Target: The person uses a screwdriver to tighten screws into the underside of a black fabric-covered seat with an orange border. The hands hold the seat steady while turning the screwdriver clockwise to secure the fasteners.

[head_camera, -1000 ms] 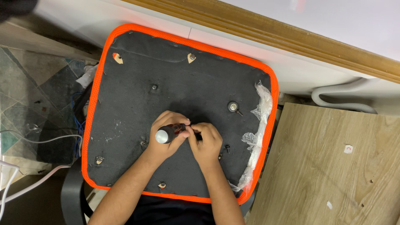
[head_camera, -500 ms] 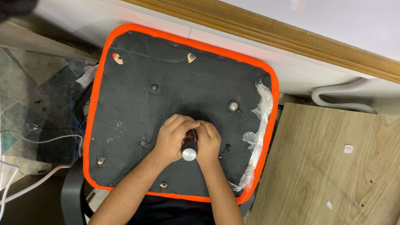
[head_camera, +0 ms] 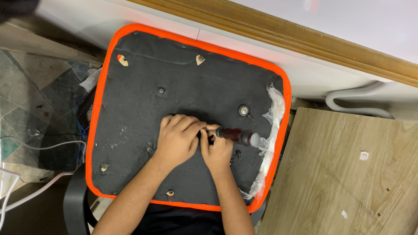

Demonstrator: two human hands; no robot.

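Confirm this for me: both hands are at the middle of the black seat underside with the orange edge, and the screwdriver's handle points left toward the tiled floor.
Not quite. In the head view the screwdriver has its handle pointing right, toward the crumpled clear plastic, not left. The rest holds: the left hand and right hand meet at the middle of the black seat underside with the orange edge.

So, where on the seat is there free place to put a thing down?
The seat is bare on its left half, between the orange edge and the left hand. It is crowded around both hands, the right hand holding the screwdriver, near the plastic wrap.
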